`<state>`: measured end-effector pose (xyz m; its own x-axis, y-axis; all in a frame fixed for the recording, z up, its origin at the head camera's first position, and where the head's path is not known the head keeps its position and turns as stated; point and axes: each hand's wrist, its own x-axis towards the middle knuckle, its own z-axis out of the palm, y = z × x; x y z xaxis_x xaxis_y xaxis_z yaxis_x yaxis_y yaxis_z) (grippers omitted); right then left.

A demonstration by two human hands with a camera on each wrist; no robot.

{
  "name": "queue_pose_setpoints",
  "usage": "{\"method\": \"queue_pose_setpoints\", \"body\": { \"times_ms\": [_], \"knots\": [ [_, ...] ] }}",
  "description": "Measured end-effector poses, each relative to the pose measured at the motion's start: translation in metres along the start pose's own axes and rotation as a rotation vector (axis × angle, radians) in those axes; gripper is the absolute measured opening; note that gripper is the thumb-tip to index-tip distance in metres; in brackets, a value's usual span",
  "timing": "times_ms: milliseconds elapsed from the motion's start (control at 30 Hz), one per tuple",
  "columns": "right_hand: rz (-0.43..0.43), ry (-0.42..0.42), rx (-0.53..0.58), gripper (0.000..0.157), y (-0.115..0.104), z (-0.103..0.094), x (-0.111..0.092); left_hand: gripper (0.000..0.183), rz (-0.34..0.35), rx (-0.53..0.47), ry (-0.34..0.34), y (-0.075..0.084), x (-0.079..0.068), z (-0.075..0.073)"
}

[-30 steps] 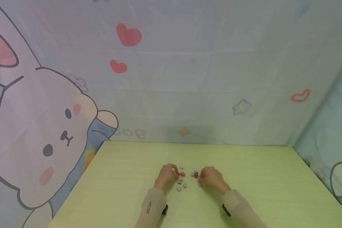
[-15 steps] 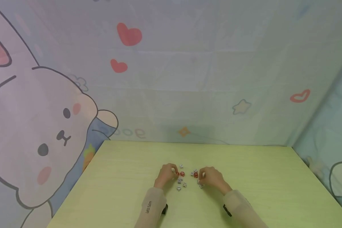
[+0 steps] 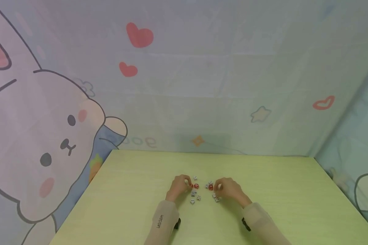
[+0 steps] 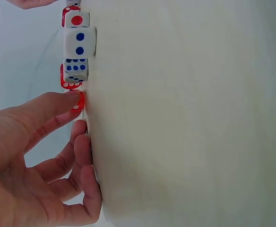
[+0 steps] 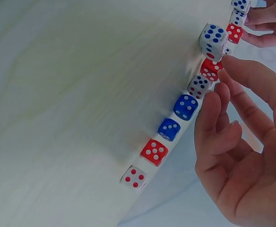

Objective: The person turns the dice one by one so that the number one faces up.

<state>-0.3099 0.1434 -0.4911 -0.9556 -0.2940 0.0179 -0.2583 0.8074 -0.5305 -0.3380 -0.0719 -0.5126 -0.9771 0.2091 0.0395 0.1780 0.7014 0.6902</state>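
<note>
My left hand [image 3: 178,186] rests low on the tabletop and pinches a red die [image 4: 77,104] between thumb and index finger; the other fingers curl loosely. Beside it lie another red die [image 3: 196,186] and several white dice [image 3: 194,192]. My right hand [image 3: 229,189] is bent low over the table, with thumb and index tips close together beside a red die [image 5: 210,69]. A large-looking white die [image 5: 213,40] overlaps the thumb tip in the right wrist view. I cannot tell whether those fingers grip a die. Two white dice [image 3: 216,199] sit just below the thumb in the head view.
The right wrist view shows a slanting row with blue dice [image 5: 185,107], a red die [image 5: 154,152] and a white die with red pips [image 5: 133,178]. The pale yellow table [image 3: 135,177] ends at a cloth backdrop [image 3: 184,102] with cartoon prints.
My right hand has drawn slightly away from the two white dice below its thumb, which now both show; earlier its fingers covered part of them. The left hand stays in place.
</note>
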Motion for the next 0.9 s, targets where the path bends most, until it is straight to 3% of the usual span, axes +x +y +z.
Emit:
{"method": "queue_pose_setpoints", "body": {
  "times_ms": [433,900],
  "knots": [
    [-0.035,-0.05,0.046,0.014,0.01,0.003,-0.002,0.006,-0.009,-0.003,0.002,0.001,0.0,-0.001],
    [-0.071,-0.04,0.0,0.017,0.004,0.01,-0.003,0.006,-0.007,0.044,0.007,0.002,-0.001,0.0]
  ]
}}
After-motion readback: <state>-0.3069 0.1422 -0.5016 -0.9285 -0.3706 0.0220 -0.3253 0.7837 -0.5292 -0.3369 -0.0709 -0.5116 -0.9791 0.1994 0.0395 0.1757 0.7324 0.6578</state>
